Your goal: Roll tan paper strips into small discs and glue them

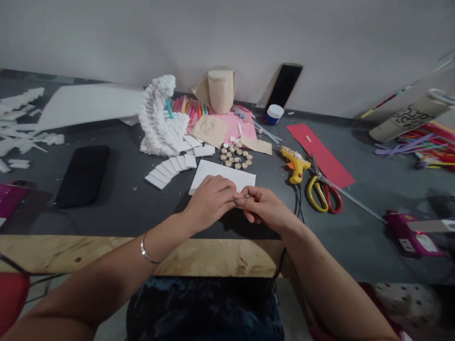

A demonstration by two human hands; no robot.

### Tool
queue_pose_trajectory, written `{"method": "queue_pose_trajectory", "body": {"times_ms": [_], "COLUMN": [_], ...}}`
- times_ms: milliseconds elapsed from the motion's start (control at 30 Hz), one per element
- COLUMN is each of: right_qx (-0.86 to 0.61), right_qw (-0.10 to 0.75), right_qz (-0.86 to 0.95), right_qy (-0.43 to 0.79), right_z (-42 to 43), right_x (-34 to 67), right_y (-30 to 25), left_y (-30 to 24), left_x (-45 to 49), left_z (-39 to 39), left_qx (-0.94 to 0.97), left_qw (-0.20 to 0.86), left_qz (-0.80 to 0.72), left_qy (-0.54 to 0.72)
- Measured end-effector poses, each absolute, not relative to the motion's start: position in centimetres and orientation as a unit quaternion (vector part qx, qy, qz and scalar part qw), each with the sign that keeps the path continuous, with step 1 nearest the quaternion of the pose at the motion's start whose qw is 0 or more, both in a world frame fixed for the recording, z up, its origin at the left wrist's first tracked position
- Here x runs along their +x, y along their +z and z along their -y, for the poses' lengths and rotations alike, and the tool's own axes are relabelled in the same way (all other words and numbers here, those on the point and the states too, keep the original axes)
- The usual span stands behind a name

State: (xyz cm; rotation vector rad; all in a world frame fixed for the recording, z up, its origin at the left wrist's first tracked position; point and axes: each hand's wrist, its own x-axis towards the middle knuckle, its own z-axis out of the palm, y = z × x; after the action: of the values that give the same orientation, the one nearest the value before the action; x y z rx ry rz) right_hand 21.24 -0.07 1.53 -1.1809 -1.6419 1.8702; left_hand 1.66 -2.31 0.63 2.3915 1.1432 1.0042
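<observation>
My left hand (213, 199) and my right hand (263, 204) meet fingertip to fingertip above the near part of the table. Both are closed in a pinch around something small, mostly hidden by the fingers, and I cannot make out what it is. Just beyond them a white sheet of card (227, 176) lies flat, partly covered by my left hand. Past the card is a cluster of small round beige pieces (236, 156). White square cards (167, 171) lie fanned out to the left of it.
Right of my hands lie a yellow glue gun (296, 166), scissors (324, 192) and red paper (323, 156). A phone (82, 175) rests at left; another phone (284, 87) leans on the wall. A fluffy white shape (156, 118), a brown paper roll (221, 92) and a small jar (273, 114) stand behind.
</observation>
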Motion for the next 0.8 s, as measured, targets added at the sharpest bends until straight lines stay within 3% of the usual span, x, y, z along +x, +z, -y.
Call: {"method": "queue_pose_trajectory", "body": {"times_ms": [100, 367, 800], "right_qx": [-0.424, -0.406, -0.339], "right_qw": [0.186, 0.208, 0.175], "right_qz": [0.58, 0.545, 0.5], "right_qy": [0.67, 0.704, 0.777], "right_z": [0.0, -0.2, 0.0], "right_x": [21.3, 21.6, 21.6], "right_y": [1.5, 2.1, 1.8], "left_y": [0.8, 1.0, 0.6], "left_x": [1.7, 2.1, 2.8], "left_z": [2.4, 2.0, 2.5], "left_qx": [0.815, 0.699, 0.631], "left_qw": [0.163, 0.327, 0.417], "left_qz": [-0.413, -0.435, -0.401], "left_qy": [0.373, 0.463, 0.517]}}
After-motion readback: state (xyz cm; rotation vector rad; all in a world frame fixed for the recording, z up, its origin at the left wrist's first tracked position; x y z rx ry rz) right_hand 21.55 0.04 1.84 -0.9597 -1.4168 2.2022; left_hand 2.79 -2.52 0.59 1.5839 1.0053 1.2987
